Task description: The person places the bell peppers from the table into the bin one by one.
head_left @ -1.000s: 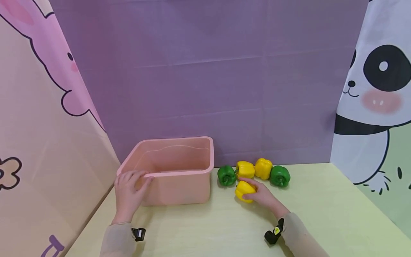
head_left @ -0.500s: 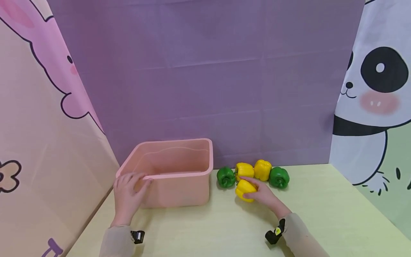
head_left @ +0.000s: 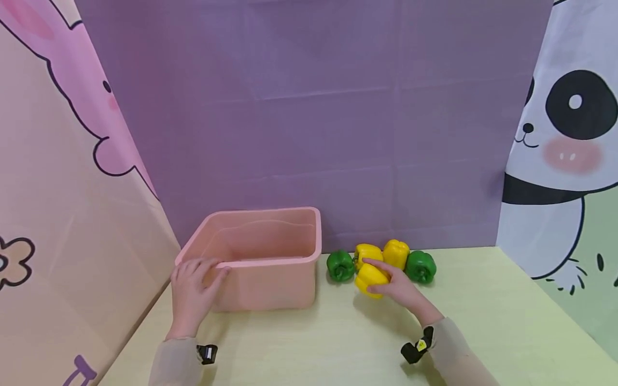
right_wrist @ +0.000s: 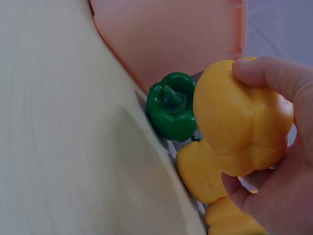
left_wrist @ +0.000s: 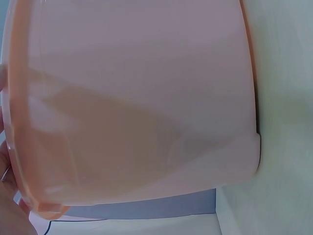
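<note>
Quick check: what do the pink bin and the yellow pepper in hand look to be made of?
Pink bin: likely thin moulded plastic, smooth and semi-matte, with a rolled rim. Yellow pepper, gripped by the right hand: glossy, uniform, seamless skin; may be a plastic replica, cannot tell for sure.

The right hand (right_wrist: 281, 186) gripped a yellow pepper (right_wrist: 239, 120), one of its fingers (right_wrist: 266, 76) curled over the top and the palm underneath. The pepper was held above the pale worktop (right_wrist: 63, 147). Just behind it lay a green pepper (right_wrist: 171, 112), stem facing the camera, close against the wall of a pink bin (right_wrist: 171, 34). Two more yellow peppers sat below the held one, a second (right_wrist: 198, 174) beside the green pepper and a third (right_wrist: 232, 220) partly hidden by the hand.
</note>
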Tool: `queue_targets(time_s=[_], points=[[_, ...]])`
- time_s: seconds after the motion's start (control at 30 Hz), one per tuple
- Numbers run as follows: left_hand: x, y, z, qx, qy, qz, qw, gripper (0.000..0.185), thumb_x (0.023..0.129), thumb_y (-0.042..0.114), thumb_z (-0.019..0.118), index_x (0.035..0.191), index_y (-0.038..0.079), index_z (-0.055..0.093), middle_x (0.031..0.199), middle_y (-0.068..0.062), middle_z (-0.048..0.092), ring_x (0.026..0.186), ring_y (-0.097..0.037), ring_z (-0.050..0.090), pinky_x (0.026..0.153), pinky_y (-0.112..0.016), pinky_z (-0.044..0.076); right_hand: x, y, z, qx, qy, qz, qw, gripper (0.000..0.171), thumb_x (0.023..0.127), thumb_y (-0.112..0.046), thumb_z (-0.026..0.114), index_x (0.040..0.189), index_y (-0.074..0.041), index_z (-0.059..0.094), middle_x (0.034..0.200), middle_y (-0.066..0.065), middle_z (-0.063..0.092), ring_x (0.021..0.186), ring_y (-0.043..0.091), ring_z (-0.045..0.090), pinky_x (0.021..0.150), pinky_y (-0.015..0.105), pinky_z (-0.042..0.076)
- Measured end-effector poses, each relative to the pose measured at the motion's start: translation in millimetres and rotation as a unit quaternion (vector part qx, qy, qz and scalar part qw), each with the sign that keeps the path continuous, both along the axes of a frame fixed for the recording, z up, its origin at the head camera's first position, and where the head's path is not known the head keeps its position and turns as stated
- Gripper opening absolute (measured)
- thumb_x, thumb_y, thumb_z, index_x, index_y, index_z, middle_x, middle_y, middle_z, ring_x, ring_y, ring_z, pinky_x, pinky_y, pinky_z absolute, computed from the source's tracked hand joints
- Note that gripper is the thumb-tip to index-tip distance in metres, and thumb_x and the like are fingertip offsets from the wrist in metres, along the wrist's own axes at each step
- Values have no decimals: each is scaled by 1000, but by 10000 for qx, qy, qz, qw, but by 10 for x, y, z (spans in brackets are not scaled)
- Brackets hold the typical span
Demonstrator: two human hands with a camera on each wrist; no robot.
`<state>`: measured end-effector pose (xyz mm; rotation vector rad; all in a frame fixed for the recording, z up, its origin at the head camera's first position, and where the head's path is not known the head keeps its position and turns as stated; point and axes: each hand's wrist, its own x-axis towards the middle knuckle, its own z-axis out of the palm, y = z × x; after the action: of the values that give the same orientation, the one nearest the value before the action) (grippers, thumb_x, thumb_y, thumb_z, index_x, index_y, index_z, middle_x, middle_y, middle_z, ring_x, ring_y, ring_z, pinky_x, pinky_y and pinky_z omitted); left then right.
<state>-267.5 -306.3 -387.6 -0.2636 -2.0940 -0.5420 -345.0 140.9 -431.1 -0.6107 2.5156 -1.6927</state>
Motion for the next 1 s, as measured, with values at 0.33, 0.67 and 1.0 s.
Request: queue_targets(time_s=[0.33, 0.67, 1.0], points=[[6, -5, 0, 131, 17, 6, 9999, 29, 79, 21, 78, 101, 4, 70, 99, -15, 64, 102, -36, 50, 99, -59, 24, -24, 15, 99, 24, 159, 46, 9999, 64, 82, -16, 75, 141, -17, 51, 133, 18, 50, 102, 29, 51, 83, 35, 47], [12, -17, -21, 111, -42, -38, 9999, 28, 78, 20, 78, 100, 4, 70, 98, -15, 64, 102, -37, 49, 98, -59, 24, 4, 63, 84, -24, 127, 13, 9999, 64, 81, -16, 76, 141, -18, 52, 134, 18, 49, 101, 29, 51, 82, 36, 47], [-23, -1, -6, 125, 29, -130, 9998, 27, 78, 18, 78, 99, 4, 69, 97, -15, 64, 101, -37, 50, 98, -58, 24, 26, 94, 115, -98, 61, 2, 9999, 64, 83, -12, 74, 142, -14, 50, 133, 20, 49, 100, 29, 51, 81, 34, 48]])
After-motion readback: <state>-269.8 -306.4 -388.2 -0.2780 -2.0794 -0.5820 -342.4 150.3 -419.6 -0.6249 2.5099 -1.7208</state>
